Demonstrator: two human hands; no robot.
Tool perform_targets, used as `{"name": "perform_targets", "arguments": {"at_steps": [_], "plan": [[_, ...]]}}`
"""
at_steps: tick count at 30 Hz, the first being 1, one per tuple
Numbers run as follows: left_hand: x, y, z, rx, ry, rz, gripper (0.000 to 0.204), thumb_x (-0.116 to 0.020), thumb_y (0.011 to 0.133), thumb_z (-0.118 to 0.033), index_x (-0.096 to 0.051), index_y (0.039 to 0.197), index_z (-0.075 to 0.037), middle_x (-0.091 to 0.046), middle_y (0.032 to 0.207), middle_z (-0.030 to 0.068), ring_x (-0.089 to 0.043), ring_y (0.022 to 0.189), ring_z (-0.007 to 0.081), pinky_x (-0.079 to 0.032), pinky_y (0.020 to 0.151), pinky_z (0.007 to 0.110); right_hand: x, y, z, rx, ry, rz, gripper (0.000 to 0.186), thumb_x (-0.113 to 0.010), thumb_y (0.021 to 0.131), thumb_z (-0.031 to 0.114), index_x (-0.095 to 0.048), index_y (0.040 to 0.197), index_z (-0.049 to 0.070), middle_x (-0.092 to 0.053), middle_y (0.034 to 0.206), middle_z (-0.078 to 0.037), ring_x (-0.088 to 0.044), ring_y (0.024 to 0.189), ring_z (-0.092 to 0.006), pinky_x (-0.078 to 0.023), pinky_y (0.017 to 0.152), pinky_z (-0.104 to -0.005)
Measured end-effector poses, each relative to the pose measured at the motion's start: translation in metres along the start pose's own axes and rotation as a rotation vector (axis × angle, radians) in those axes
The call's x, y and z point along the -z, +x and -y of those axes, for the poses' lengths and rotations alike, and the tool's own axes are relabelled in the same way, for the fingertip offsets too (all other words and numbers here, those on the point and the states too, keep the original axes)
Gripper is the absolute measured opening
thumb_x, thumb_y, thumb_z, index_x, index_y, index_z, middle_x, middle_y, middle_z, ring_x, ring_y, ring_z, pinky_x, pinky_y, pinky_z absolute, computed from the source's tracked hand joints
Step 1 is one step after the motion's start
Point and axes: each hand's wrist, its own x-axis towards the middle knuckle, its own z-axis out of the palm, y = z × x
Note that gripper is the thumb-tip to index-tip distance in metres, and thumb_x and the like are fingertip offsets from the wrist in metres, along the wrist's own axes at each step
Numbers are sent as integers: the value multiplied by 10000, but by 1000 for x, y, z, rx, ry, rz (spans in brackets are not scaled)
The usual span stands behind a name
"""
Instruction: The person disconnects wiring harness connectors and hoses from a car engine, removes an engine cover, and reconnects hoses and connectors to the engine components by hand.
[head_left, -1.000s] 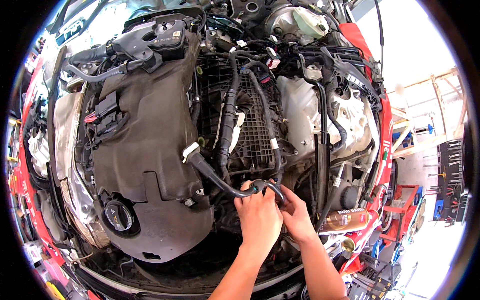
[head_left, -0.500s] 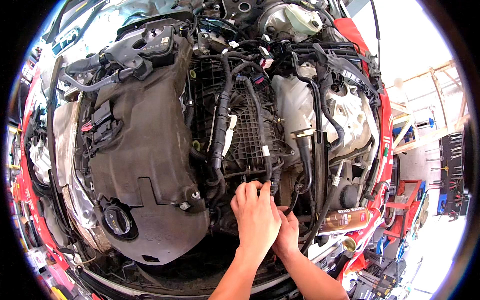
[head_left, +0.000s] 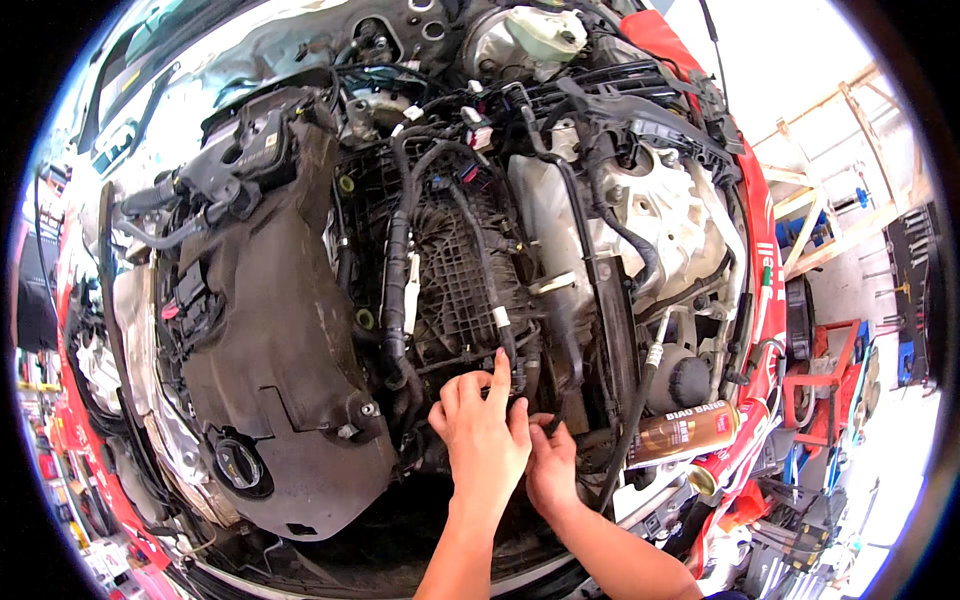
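Black hose (head_left: 492,290) at frame centre: left hand (head_left: 485,435) fingers spread, index tip touching it; right hand (head_left: 552,468) curled beside, grip unclear.

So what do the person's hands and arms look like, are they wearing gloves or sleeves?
No gloves. Both the left hand and the right hand are bare, with no rings that can be seen. The two forearms coming up from the bottom edge are bare too: no sleeves, watch or bands show as far as the picture reaches. The fingers are slim with short nails.
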Motion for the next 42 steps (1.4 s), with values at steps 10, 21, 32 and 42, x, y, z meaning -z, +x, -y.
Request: {"name": "perform_targets", "arguments": {"at_steps": [10, 21, 32, 42], "plan": [[-1, 2, -2, -19, 69, 10, 621, -711, 757, -135, -526, 1347, -77, -569, 1073, 100, -477, 1095, 306, -316, 943, 456, 2, -7, -4, 150, -270, 85, 152, -554, 964, 79, -566, 1083, -15, -621, 818, -62, -591, 734, -121, -485, 672, -280], [-7, 4, -6, 4, 101, -25, 660, -746, 767, -180, -497, 1371, -80, -546, 1102, 116, -476, 1086, 319, -335, 921, 457, -7, 2, 67, 460, -386, -10, 301, -507, 871, -35, -570, 1166, -38, -641, 1014, -166, -647, 935, -214, -504, 847, -312], [-7, 1, -7, 98, -23, -92, 555, -752, 714, -108, -536, 1224, -73, -555, 1061, 86, -484, 1096, 287, -346, 935, 452, -68, 86, 124, 413, -1269, 469, 301, -661, 871, 212, -663, 830, -85, -619, 592, -131, -608, 515, -174, -477, 508, -340], [-8, 0, -3, 123, -133, -146, 538, -792, 633, -38, -574, 1125, -63, -594, 1045, 63, -495, 1063, 292, -323, 959, 443, -64, 65, 119, 623, -1227, 308, 267, -678, 803, 178, -596, 716, -61, -586, 582, -166, -569, 505, -282, -465, 539, -368]]}}
